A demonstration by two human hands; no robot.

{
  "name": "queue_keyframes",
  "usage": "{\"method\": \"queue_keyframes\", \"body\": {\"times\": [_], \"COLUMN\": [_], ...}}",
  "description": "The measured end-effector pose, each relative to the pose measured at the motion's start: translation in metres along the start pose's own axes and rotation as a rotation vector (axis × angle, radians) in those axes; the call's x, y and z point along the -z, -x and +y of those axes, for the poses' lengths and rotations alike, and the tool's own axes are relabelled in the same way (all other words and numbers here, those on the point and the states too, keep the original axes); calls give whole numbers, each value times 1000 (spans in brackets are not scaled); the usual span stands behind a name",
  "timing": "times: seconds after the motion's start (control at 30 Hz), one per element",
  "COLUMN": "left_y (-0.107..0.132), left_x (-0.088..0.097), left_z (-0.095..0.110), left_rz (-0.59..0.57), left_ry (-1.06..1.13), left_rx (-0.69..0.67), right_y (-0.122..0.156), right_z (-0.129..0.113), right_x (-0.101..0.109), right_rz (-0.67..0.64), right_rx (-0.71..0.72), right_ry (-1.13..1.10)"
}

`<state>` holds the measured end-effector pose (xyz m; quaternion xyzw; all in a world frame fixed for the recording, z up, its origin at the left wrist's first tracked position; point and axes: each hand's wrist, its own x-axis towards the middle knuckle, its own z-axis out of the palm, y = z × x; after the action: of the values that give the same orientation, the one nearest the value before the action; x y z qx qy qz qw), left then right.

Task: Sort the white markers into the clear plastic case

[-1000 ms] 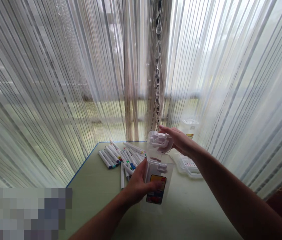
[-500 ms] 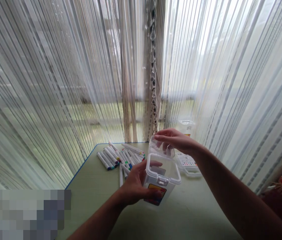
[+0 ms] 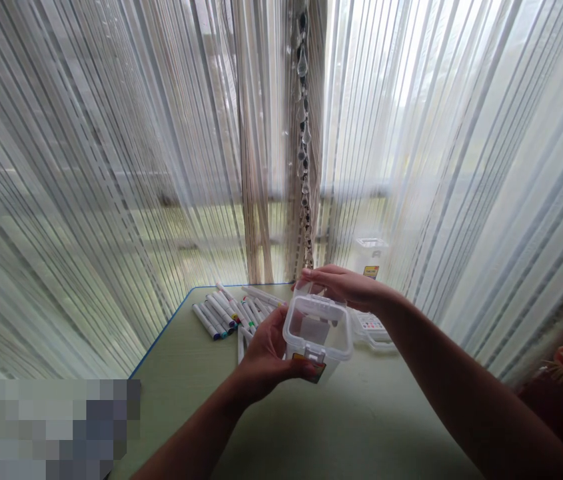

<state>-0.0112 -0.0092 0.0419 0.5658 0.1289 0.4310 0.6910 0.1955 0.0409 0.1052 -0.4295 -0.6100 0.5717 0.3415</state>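
Above the table, my left hand is wrapped round a clear plastic box, its thumb across the coloured label on the front. The box is tilted so its open top faces me, and I see no markers in it. Behind it, my right hand grips the flipped-back clear lid; some of its fingers are hidden by the lid and box. White markers with coloured ends lie in a loose pile left of the box, partly covered by my left hand.
A second clear box with a yellow label stands at the back right. Near my right forearm lies a clear handled case part with a printed colour chart. String curtains and a bead strand hang behind the blue-edged green table.
The box has tipped toward me and risen slightly, so its opening shows more. The lid has swung further back and down with my right hand.
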Motion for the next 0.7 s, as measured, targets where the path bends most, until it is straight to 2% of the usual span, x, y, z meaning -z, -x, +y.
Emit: {"method": "queue_keyframes", "body": {"times": [0.23,0.5,0.7], "left_y": [-2,-4,-5], "left_x": [0,-1,1], "left_z": [2,3,3], "left_rz": [30,40,39], "left_ry": [33,31,27], "left_rx": [-12,-31,-10], "right_y": [-6,-9,-7], "right_z": [2,5,0], "right_x": [8,6,5], "right_rz": [-68,-151,-189], "right_rx": [-43,-52,-1], "right_ry": [-290,-489,-576]}}
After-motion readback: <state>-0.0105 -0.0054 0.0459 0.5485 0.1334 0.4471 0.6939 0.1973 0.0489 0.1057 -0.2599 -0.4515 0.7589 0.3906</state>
